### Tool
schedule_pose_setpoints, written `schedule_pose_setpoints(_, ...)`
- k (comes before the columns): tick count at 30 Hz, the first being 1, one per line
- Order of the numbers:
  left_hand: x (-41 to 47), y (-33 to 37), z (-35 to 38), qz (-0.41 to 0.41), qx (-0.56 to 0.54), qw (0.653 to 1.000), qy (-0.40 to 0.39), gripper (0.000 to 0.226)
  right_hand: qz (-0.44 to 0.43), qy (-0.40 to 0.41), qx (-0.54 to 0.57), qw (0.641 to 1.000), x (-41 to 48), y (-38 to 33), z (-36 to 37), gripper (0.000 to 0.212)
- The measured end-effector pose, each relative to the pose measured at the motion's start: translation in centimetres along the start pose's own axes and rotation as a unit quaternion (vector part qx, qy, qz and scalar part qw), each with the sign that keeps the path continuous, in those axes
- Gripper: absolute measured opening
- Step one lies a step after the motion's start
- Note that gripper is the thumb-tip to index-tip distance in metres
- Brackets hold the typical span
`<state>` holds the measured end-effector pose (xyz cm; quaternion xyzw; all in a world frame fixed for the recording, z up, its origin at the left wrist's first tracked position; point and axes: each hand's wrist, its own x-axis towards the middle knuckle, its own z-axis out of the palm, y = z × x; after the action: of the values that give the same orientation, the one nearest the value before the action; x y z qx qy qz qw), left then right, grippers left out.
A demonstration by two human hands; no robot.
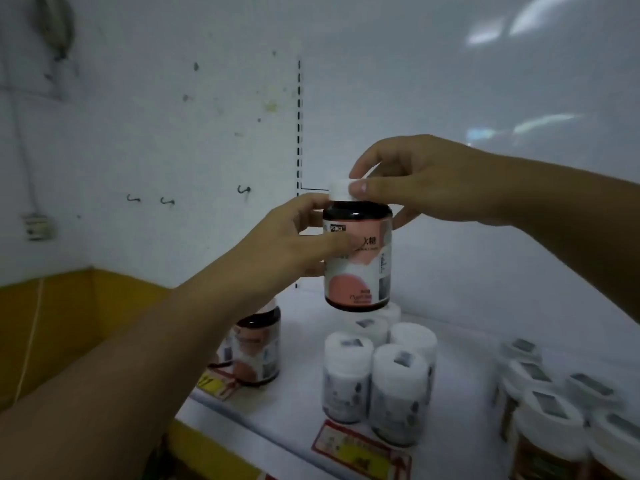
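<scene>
Closest to me, low on the left, the left arm reaches up and away. Behind it, far left, is a yellow box.

The left hand is wrapped round the side of the bottle, with the thumb across the label. The bottle is upright and up in the air in the middle, above the shelf. Under that hand a second bottle of the same kind stands on the shelf.

On top of the held bottle sits the cap. The right hand comes in from the right and pinches the cap between thumb and fingers. I cannot tell if the cap is tight or loose.

I think the bottle is hard and smooth, so it may slip. It looks like dark glass or hard plastic, and it might crack if it falls. One hand holds it up, so it is likely not heavy. The best place to hold it is round the middle, on the label. The cap is small, so take it by its edge.

Near me on the shelf stand white bottles with a tag in front. More bottles stand at the right.
</scene>
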<state>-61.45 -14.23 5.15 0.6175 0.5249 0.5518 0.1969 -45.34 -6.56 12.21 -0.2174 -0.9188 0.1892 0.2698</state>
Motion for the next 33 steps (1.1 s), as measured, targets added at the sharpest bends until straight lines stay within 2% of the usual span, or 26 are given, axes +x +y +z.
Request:
schedule_pose_setpoints(7,1.7,-3.6,-9.1,0.040,-0.001,0.998,0.044,0.048,-0.010,0.066,-0.010,0.998,8.3,-3.7,5.7,0.035)
schedule_pose_setpoints(12,2.5,-8.0,-11.8,-0.003,0.049,0.994,0.098,0.041,0.035,0.122,-0.025,0.992,12.1,-2.2,8.0,0.038)
schedule_pose_setpoints(19,3.1,-13.0,-12.3,-0.084,0.040,0.993,0.072,0.038,0.104,0.022,0.033,0.994,15.1,1.6,12.0,0.036)
schedule_pose_setpoints(24,3.0,-15.4,-13.0,-0.073,-0.027,0.996,0.039,0.043,0.138,-0.064,0.037,0.988,17.3,2.6,15.4,0.033)
schedule_pose_setpoints(27,2.1,-16.8,-12.8,-0.077,-0.080,0.994,0.017,0.053,0.182,-0.100,0.045,0.977,17.3,2.5,17.0,0.031)
schedule_pose_setpoints(33,2.1,-17.5,-12.1,-0.106,-0.152,0.983,-0.014,0.051,0.241,-0.129,0.030,0.962,16.1,2.3,18.6,0.035)
